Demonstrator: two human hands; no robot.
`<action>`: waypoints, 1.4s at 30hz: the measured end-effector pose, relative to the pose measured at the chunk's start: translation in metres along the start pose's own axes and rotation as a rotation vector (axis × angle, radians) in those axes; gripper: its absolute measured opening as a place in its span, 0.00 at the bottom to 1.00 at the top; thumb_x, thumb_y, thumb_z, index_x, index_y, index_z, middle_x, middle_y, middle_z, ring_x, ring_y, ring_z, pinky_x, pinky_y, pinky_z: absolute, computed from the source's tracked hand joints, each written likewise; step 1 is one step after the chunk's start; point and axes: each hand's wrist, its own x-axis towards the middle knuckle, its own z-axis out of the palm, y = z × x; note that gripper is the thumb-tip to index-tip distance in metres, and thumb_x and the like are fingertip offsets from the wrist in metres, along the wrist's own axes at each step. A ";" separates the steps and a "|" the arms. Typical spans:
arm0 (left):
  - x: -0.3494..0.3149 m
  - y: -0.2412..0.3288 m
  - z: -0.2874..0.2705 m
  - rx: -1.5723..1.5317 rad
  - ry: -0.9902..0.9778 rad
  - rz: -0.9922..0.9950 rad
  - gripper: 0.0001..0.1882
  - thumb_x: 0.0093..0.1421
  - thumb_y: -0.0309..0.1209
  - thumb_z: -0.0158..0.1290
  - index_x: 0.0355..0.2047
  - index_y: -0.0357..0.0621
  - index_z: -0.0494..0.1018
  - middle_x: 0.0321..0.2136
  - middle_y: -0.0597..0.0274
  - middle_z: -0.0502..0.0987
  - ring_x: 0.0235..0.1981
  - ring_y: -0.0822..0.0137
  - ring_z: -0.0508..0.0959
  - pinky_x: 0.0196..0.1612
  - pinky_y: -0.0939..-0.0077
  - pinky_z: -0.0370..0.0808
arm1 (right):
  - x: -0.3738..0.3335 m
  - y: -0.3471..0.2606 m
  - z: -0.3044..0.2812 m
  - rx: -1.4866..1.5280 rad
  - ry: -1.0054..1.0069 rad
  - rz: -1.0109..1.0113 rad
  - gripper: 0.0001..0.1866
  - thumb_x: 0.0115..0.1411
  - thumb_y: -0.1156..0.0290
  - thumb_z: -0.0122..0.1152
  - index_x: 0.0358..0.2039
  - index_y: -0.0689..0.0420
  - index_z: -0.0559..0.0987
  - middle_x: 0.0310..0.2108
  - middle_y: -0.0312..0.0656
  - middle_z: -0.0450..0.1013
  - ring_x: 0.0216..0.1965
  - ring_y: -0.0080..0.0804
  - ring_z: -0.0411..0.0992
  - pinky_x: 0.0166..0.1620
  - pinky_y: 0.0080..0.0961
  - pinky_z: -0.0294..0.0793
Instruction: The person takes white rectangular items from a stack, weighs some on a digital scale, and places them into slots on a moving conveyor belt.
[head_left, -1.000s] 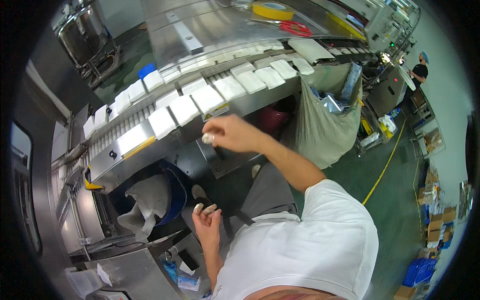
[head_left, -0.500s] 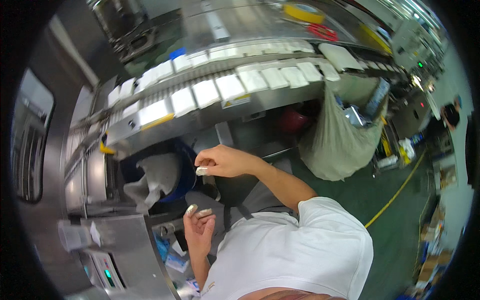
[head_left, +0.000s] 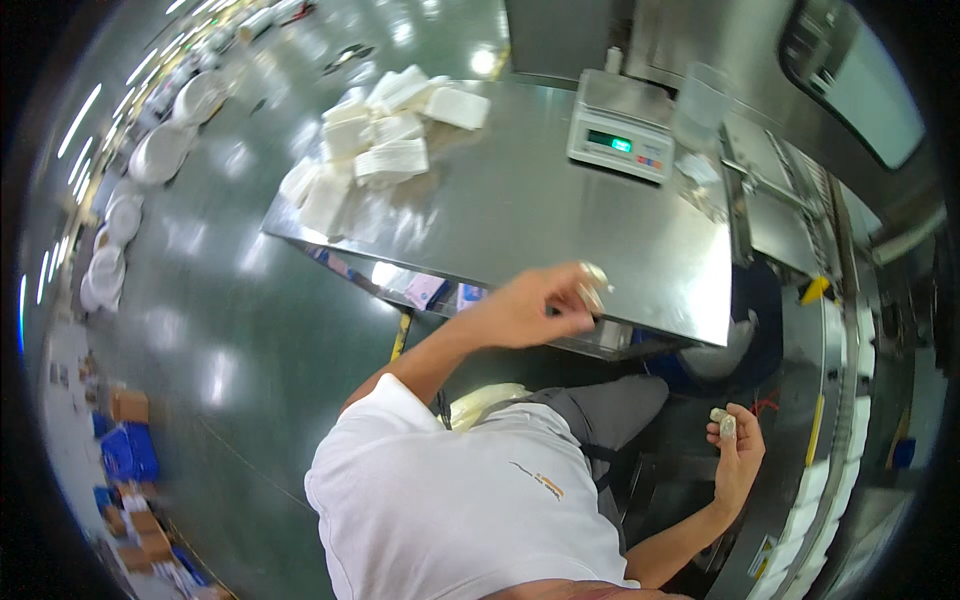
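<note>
My left hand (head_left: 545, 300) reaches out to the near edge of a steel table (head_left: 560, 230). Its fingertips pinch a small pale piece (head_left: 596, 274) just over that edge. My right hand (head_left: 738, 455) hangs low at the right beside my grey trouser leg (head_left: 610, 410), palm turned up. It holds another small pale piece (head_left: 725, 424) between thumb and fingers. A digital scale (head_left: 620, 125) stands at the far side of the table, well beyond my left hand.
A heap of white trays (head_left: 385, 140) lies on the table's far left corner. A blue bin with a white liner (head_left: 745, 335) sits under the table's right end. A conveyor of white trays (head_left: 835, 480) runs down the right edge. White sacks (head_left: 150, 160) and boxes (head_left: 130, 450) stand on the green floor.
The view has swung from the conveyor to the steel table. My right hand came off the conveyor and dropped low. My left hand rose to the table edge.
</note>
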 end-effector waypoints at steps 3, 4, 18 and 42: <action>-0.009 -0.013 -0.076 0.704 0.381 0.027 0.23 0.63 0.31 0.61 0.58 0.42 0.73 0.54 0.51 0.79 0.53 0.52 0.81 0.58 0.59 0.76 | 0.020 -0.008 0.014 -0.006 -0.104 -0.025 0.13 0.72 0.72 0.58 0.54 0.63 0.77 0.43 0.42 0.80 0.39 0.25 0.79 0.43 0.21 0.79; -0.006 -0.019 -0.107 0.885 0.462 0.046 0.25 0.61 0.31 0.59 0.58 0.39 0.72 0.57 0.44 0.76 0.58 0.43 0.77 0.61 0.55 0.73 | 0.027 -0.014 0.018 -0.021 -0.122 -0.025 0.13 0.72 0.72 0.58 0.54 0.63 0.78 0.43 0.42 0.81 0.39 0.25 0.79 0.43 0.21 0.79; 0.131 -0.097 -0.327 1.976 0.167 0.033 0.32 0.56 0.22 0.58 0.62 0.41 0.67 0.63 0.55 0.70 0.67 0.49 0.67 0.72 0.51 0.60 | 0.019 -0.015 0.030 0.060 -0.054 0.011 0.12 0.72 0.72 0.59 0.52 0.63 0.78 0.41 0.41 0.81 0.39 0.24 0.79 0.44 0.22 0.79; 0.111 0.032 0.090 0.966 -0.232 0.846 0.37 0.50 0.22 0.62 0.62 0.33 0.66 0.63 0.41 0.69 0.66 0.43 0.68 0.69 0.46 0.64 | 0.023 -0.042 0.104 0.925 -0.036 -0.029 0.26 0.77 0.56 0.47 0.65 0.63 0.67 0.58 0.46 0.73 0.57 0.36 0.76 0.62 0.40 0.77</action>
